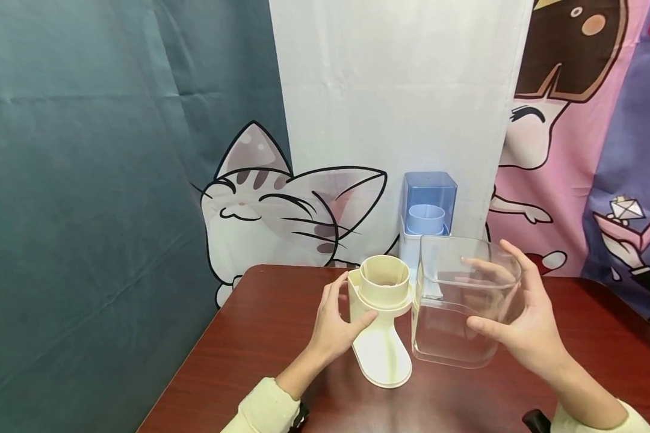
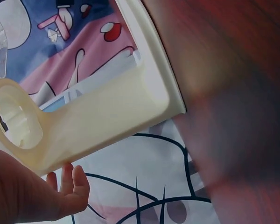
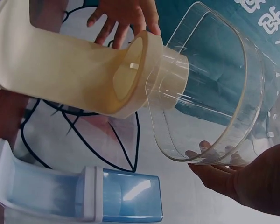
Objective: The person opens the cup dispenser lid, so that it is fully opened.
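Observation:
My left hand (image 1: 331, 329) grips a cream-coloured dispenser stand (image 1: 380, 352) by its upper part, thumb in front and fingers at the side. The stand is upright on the table, with a round collar (image 1: 384, 293) on top and a long rounded foot toward me. To its right, my right hand (image 1: 533, 328) holds a clear plastic container (image 1: 455, 346) between thumb and fingers. In the right wrist view, the open rim of the container (image 3: 245, 88) overlaps the stand's collar (image 3: 179, 79). The left wrist view shows fingers (image 2: 79, 182) along the stand's side.
A second dispenser, with a blue see-through top (image 1: 430, 186) and pale base, stands at the back of the dark red wooden table (image 1: 281, 325), partly hidden behind the clear container. Behind the table hangs a printed cloth (image 1: 260, 228) with cartoon figures.

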Tool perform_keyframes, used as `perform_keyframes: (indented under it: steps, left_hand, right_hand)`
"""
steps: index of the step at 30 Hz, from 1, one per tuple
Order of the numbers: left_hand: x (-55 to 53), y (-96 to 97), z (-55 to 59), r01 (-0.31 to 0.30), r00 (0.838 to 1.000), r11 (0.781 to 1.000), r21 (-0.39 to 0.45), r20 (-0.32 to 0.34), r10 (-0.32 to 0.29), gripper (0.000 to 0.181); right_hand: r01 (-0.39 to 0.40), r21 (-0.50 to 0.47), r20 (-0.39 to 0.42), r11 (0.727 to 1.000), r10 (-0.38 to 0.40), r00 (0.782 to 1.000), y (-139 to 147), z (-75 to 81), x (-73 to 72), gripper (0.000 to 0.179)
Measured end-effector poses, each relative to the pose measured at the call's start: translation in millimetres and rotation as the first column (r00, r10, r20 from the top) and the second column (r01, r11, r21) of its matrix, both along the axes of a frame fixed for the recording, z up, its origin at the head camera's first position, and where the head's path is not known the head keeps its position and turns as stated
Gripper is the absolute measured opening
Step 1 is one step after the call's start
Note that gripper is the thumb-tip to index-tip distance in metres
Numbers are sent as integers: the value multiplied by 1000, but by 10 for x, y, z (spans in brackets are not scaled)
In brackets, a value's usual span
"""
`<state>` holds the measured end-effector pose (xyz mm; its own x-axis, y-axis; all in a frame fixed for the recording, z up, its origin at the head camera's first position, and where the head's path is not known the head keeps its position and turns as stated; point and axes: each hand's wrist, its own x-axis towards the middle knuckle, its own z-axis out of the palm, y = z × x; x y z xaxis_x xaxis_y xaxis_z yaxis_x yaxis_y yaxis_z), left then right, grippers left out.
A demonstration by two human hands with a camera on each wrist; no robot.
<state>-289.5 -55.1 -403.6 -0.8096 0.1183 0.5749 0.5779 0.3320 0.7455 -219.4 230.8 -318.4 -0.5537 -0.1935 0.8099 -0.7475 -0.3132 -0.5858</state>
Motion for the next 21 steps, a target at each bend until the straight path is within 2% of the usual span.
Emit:
perform_keyframes:
  steps: [6,10,16,21]
  left_hand:
    - [-5,17,-19,-15,999,1000,10,-30,15,74]
    - [-23,32,-41,-17,999,1000,15,-41,17,70]
    - [-78,21,-61,14,1000,998,67,-1,-14,65]
    - [-66,62,-45,-14,1000,997,78,6,13,62]
  right_hand:
    - [-41,-22,-11,999,41,999,-19,-39,-23,111]
    - [-28,1,10,1000,28,1000,-36,-38,-7,112]
    - [25,42,39,999,-26,999,-74,-68,17,112]
    - [89,102,89,991,-98,991,-89,-99,63,114]
